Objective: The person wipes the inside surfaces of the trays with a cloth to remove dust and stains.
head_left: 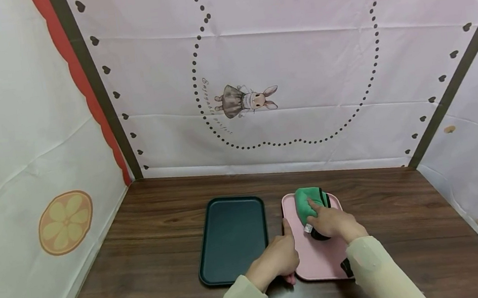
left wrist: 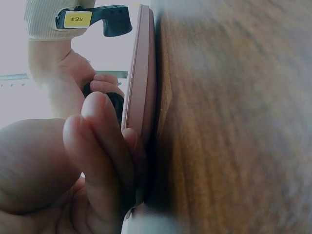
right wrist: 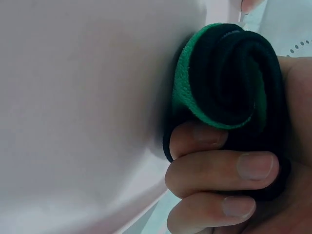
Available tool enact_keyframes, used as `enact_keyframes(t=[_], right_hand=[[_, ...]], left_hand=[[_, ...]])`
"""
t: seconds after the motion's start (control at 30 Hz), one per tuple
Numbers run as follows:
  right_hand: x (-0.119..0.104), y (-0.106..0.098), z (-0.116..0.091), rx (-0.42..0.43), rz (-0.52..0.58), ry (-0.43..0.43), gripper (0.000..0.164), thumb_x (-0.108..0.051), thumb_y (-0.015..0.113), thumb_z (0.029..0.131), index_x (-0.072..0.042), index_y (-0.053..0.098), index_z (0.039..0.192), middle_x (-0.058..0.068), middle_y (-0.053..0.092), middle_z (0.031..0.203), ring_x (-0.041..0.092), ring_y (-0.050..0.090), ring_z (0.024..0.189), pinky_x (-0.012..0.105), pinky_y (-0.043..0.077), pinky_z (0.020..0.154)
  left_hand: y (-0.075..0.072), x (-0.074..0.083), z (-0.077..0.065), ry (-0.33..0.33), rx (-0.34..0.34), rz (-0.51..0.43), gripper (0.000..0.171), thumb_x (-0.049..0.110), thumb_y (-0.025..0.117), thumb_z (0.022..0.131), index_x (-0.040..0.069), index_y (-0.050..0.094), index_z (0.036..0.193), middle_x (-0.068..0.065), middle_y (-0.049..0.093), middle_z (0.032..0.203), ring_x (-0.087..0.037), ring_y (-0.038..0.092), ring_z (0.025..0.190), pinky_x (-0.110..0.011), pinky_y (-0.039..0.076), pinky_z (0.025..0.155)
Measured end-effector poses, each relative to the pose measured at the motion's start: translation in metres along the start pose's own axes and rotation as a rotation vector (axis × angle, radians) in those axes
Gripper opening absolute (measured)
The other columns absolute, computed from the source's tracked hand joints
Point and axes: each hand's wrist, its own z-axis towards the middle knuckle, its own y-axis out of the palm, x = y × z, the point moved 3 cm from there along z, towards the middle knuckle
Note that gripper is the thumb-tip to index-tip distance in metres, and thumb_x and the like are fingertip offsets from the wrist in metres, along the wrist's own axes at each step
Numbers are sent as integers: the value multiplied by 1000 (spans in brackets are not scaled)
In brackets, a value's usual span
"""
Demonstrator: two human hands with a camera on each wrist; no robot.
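On the pink tray [head_left: 319, 258] lies a folded green cloth [head_left: 305, 200] with black edging and a small white tag. My right hand [head_left: 333, 221] grips its near side, index finger stretched over the green top. In the right wrist view, several fingers [right wrist: 219, 170] curl around the cloth's dark rolled end [right wrist: 224, 83], close beside the tray surface. My left hand [head_left: 279, 256] rests at the tray's left edge with its index finger pointing straight along the rim. Its other fingers [left wrist: 97, 141] are loosely bent beside the pink rim in the left wrist view, with nothing held between them.
A dark teal tray [head_left: 234, 239] lies left of the pink one on the brown wooden table [head_left: 158, 258]. Printed fabric walls [head_left: 292, 73] enclose the back and both sides. A black wrist device [left wrist: 92, 19] with a yellow label sits on the right sleeve.
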Motion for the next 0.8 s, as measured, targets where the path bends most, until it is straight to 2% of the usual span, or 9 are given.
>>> enact_keyframes(t=[0.33, 0.8], right_hand=[[12, -4, -2, -6, 6, 18, 69, -40, 43, 105, -15, 22, 167, 31, 46, 155, 57, 48, 138, 77, 38, 105], [29, -10, -6, -29, 21, 54, 69, -41, 40, 106, -16, 19, 167, 34, 42, 156, 58, 44, 140, 78, 36, 106]], left_hand=[[-1, 2, 0, -5, 4, 7, 89, -2, 51, 98, 1, -7, 165, -6, 62, 47, -14, 57, 33, -30, 51, 39], [0, 2, -2, -22, 7, 2, 90, -2, 52, 97, 3, -6, 166, -11, 65, 55, -14, 56, 33, -29, 50, 38]])
